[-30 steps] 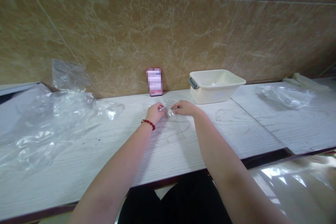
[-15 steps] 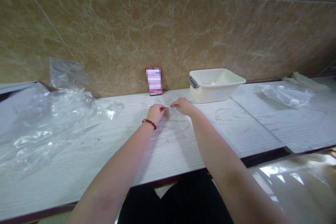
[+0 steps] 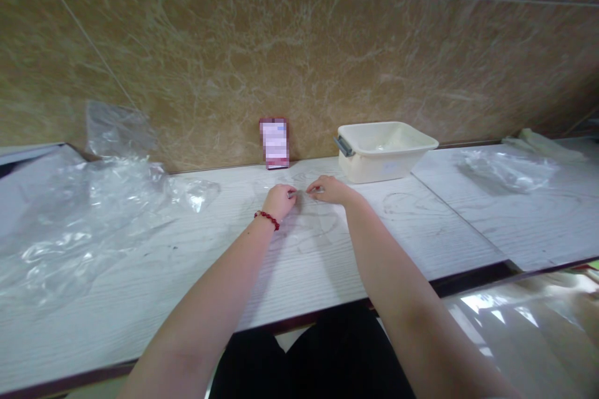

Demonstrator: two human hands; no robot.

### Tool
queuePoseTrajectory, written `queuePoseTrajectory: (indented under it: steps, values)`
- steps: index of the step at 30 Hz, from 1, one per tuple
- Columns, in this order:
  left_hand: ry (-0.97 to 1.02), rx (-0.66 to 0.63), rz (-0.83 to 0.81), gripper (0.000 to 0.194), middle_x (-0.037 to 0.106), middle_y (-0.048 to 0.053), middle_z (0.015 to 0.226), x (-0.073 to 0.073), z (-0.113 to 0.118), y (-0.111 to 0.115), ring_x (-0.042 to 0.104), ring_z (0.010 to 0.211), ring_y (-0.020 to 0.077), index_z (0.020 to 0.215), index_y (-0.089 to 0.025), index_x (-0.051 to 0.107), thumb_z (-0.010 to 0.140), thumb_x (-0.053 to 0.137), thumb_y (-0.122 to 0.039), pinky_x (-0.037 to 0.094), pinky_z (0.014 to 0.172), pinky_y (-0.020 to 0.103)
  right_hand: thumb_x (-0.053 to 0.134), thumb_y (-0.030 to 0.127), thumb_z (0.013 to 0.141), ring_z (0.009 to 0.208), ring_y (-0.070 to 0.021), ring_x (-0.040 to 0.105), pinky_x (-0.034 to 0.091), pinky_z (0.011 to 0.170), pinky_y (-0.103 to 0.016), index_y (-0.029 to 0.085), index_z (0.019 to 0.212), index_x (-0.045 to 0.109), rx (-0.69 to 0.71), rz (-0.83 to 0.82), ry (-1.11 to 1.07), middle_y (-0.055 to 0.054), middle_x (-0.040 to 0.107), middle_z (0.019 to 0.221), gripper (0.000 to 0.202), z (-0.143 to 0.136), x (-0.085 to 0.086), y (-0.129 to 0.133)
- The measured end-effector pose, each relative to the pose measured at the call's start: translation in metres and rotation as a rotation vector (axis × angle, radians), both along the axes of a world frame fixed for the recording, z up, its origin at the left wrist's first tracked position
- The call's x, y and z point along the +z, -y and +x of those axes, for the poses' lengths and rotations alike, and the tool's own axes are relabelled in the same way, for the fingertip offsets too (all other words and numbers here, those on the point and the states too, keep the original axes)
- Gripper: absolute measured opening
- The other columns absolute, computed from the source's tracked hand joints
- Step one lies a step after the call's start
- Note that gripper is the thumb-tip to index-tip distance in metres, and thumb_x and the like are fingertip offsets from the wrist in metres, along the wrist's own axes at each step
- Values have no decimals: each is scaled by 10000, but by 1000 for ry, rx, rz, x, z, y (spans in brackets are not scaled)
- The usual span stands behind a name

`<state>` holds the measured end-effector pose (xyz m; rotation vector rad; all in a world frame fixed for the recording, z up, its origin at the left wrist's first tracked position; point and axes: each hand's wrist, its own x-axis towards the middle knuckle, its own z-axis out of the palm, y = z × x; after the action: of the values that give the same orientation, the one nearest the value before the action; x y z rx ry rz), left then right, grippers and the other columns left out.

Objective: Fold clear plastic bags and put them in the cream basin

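Observation:
A thin, clear plastic bag point(image 3: 322, 217) lies flat on the white wood-grain tabletop, its outline faint against the boards. My left hand point(image 3: 279, 199), with a dark red bead bracelet point(image 3: 267, 218) at the wrist, pinches the bag near its far part. A short way to the right, my right hand point(image 3: 327, 189) has thumb and forefinger closed on the bag too. The fingertips face each other across a small gap. What exactly lies between them is too small to make out clearly.
A phone point(image 3: 275, 143) with a blurred screen leans on the marble wall. Behind my right hand stands a cream plastic bin point(image 3: 374, 165) with a grey handle. Crumpled clear plastic bags point(image 3: 107, 212) spread at left; another clear bag point(image 3: 512, 169) lies at right, near a pale cloth point(image 3: 545, 143).
My right hand has shifted slightly to the right, its fingers curled differently, so the gap between the fingertips is a little wider. The left hand stays almost in place.

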<state>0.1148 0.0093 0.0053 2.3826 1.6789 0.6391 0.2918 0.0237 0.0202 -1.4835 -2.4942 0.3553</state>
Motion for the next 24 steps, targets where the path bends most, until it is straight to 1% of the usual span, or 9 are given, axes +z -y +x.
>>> queuePoseTrajectory:
  steps: [4, 9, 14, 17, 19, 22, 24]
  values:
    - [0, 22, -5, 276, 650, 72, 906, 0, 0, -1, 583, 831, 176, 923, -140, 644, 704, 491, -210, 431, 795, 262, 541, 323, 718, 856, -142, 527, 375, 782, -237, 260, 971, 620, -7, -51, 5, -20, 601, 949, 272, 0, 6, 5]
    - [-15, 27, 11, 289, 647, 68, 926, -1, -1, -1, 579, 857, 177, 928, -143, 641, 692, 481, -189, 423, 811, 258, 562, 359, 693, 929, -166, 509, 369, 821, -258, 307, 1002, 603, -20, -97, 34, -12, 582, 998, 317, -1, 6, 6]
    - [-36, 89, -15, 296, 647, 54, 933, 2, -4, 0, 576, 872, 173, 938, -164, 636, 687, 483, -204, 421, 811, 249, 570, 379, 682, 941, -177, 505, 354, 846, -282, 312, 1034, 584, -15, -134, 53, -17, 571, 1026, 359, 1, 5, 4]
    - [-81, 117, -51, 293, 653, 52, 907, 3, -8, 0, 580, 857, 169, 926, -167, 640, 688, 471, -195, 423, 802, 242, 572, 378, 681, 948, -180, 500, 346, 856, -289, 312, 1039, 580, -16, -146, 60, -16, 569, 1033, 364, 2, 6, 5]
    - [-138, 136, -61, 282, 653, 69, 880, 5, -11, 0, 582, 838, 177, 892, -155, 651, 693, 453, -178, 425, 789, 250, 573, 383, 681, 962, -184, 491, 337, 865, -294, 311, 1041, 579, -16, -142, 70, -22, 563, 1042, 368, 2, 7, 6]
    - [-225, 175, -39, 277, 635, 126, 870, 10, -15, 4, 573, 842, 212, 831, -119, 660, 717, 412, -170, 425, 778, 294, 573, 394, 680, 966, -188, 488, 338, 861, -297, 316, 1046, 576, -23, -139, 77, -25, 558, 1048, 375, 3, 7, 7]
    - [-268, 153, -9, 292, 610, 141, 937, 13, -16, 9, 553, 888, 225, 873, -118, 645, 739, 395, -189, 412, 799, 323, 572, 392, 682, 948, -182, 498, 339, 857, -296, 319, 1049, 573, -17, -140, 77, -21, 567, 1029, 374, 3, 7, 6]
